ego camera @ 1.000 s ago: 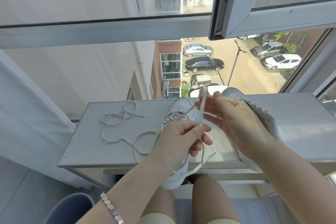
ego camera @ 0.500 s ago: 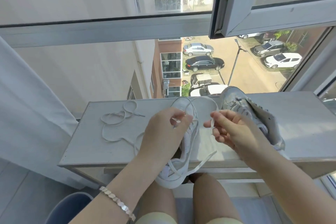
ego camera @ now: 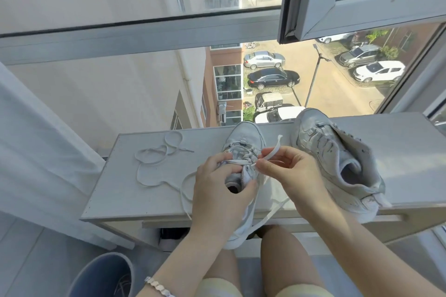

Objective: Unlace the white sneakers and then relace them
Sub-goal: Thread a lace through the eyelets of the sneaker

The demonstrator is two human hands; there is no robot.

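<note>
A partly laced white sneaker (ego camera: 243,138) lies toe-away on the pale table (ego camera: 135,190), its heel hanging over the front edge. My left hand (ego camera: 217,190) grips the sneaker's collar and tongue. My right hand (ego camera: 287,171) pinches the end of the sneaker's white lace (ego camera: 272,149) right at the upper eyelets; the lace loops up and its other end trails down over the table edge. A second white sneaker (ego camera: 337,164), unlaced, lies on its side to the right. A loose white lace (ego camera: 154,161) lies coiled on the table's left part.
A window directly behind the table looks down on a street with parked cars; an open sash (ego camera: 362,0) hangs at upper right. A white curtain (ego camera: 36,152) falls at the left. A blue bin (ego camera: 103,275) stands on the floor by my knees.
My hands dropped from a raised pull to the sneaker. The left hand let go of the lace and took the collar; the right brought the lace tip to the eyelets.
</note>
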